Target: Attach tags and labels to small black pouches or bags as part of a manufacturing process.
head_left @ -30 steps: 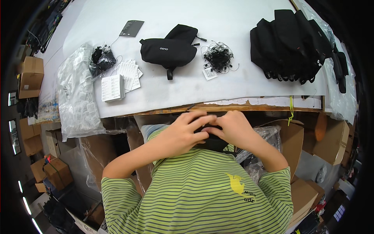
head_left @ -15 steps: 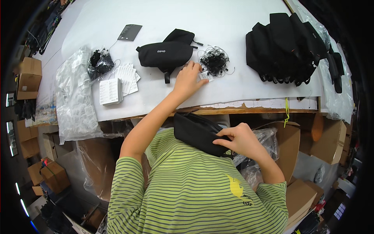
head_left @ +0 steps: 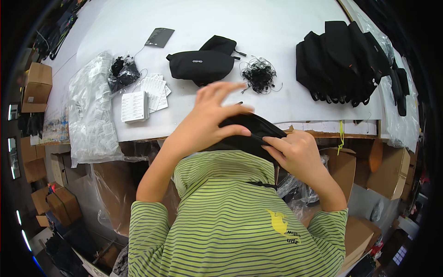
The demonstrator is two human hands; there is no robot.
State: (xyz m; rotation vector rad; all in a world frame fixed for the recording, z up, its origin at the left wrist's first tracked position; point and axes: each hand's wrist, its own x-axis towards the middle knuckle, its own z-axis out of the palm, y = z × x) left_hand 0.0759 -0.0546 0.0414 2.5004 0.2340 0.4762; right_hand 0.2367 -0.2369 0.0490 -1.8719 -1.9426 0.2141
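A black zippered pouch point(head_left: 256, 147) is held up in front of my body at the table's near edge, its mouth facing up. My right hand point(head_left: 295, 152) pinches the rim on its right side. Over its left side is my left hand point(head_left: 210, 117), fingers spread and slightly blurred, with the thumb against the pouch near the opening. Beyond my hands lies a black waist bag point(head_left: 200, 64), with another black bag point(head_left: 220, 45) partly under it. To its right sits a tangled heap of thin black cords point(head_left: 259, 75).
A stack of white printed cards point(head_left: 134, 106) stands left, beside a clear plastic bag point(head_left: 92, 111) of small packets and a small bag of black pieces point(head_left: 123, 73). A dark tag point(head_left: 159, 37) lies behind. Black bags point(head_left: 341, 64) are bunched at the right; cardboard boxes point(head_left: 390, 168) stand below.
My left hand has come back from the table beside the cords to the pouch. The pouch has risen towards the table edge, and my right hand has moved up with it.
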